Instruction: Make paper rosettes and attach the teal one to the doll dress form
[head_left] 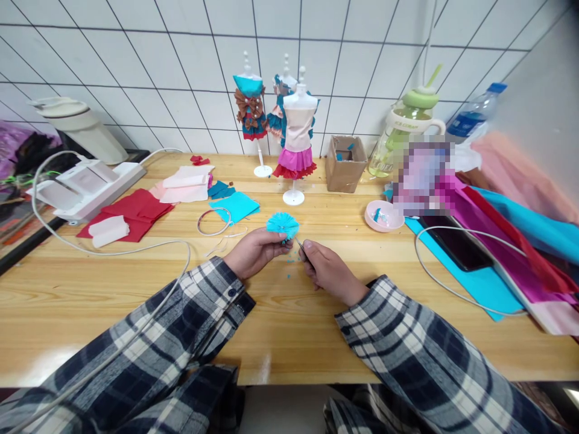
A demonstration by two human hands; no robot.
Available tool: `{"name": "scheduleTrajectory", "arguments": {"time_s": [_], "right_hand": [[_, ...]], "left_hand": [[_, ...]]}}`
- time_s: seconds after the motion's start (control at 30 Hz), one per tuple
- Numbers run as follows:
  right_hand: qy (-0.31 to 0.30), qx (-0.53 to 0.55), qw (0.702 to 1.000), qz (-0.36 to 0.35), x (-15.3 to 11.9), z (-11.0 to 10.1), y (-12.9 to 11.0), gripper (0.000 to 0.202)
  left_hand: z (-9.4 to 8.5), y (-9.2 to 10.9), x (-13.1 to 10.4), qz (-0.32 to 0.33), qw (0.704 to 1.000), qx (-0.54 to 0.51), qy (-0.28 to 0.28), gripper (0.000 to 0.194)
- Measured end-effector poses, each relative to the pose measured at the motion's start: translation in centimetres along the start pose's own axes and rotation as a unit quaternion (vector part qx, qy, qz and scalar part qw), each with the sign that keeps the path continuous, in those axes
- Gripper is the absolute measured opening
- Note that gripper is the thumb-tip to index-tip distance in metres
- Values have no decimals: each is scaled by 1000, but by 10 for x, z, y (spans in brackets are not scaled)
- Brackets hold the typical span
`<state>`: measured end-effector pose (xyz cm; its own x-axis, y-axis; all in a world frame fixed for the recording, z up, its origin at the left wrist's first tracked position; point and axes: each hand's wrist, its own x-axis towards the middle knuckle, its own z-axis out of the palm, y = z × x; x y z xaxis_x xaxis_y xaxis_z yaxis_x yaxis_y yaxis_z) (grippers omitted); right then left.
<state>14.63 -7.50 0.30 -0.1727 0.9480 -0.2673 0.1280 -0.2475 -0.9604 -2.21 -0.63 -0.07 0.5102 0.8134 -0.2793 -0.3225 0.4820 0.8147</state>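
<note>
We have the blue ruffle (283,225) in our left hand (257,250), raised over the middle of the wooden table (289,337), its pleats spread out like a fan. Thumb and fingers are pinched on its lower edge. Our right hand (333,270) is closed around a slim metal tool (303,250), its tip pointing at the ruffle's lower right edge — whether the two touch, we cannot tell. Tiny blue scraps (288,276) lie on the wood between our hands.

Just beyond the left hand we see a thin hoop (198,224), partly on a bright blue cloth (242,208), with some loose white thread (221,246) nearer us. Farther left lie a red cloth (147,211) and a white power strip (102,188).

Straight ahead stand three small dress forms — the front one (301,105) in a cream top and pink skirt, the left one (250,102) in blue, brown and red, and a third (277,102) partly hidden behind. To their right we have a cardboard box (346,176), a pink bowl (384,225) and a black phone (455,241) lying on blue cloth.
</note>
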Motion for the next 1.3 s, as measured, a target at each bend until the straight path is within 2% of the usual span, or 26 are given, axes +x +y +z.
{"name": "scheduleTrajectory", "arguments": {"time_s": [0.13,0.27,0.37,0.73,1.03,1.13,1.3], "right_hand": [[-4,-19,1000,-1,0,-1,3,37],[-22,-44,998,-37,0,-2,4,41],[-13,-65,996,-61,0,-3,2,43],[-13,-87,994,-64,1,-4,1,41],[-7,-84,994,-70,2,-3,3,42],[6,-61,997,-47,2,-3,4,43],[2,-5,1000,-10,1,-1,3,45]], "left_hand": [[0,2,-1,-6,1000,-14,-5,11],[1,2,-1,-1,999,16,-35,11],[0,1,-1,-3,999,29,-38,12],[1,2,-3,-5,996,57,-68,15],[0,0,-1,-3,999,43,-34,16],[0,0,0,0,999,31,-13,16],[-1,-1,0,-1,1000,24,-11,20]]}}
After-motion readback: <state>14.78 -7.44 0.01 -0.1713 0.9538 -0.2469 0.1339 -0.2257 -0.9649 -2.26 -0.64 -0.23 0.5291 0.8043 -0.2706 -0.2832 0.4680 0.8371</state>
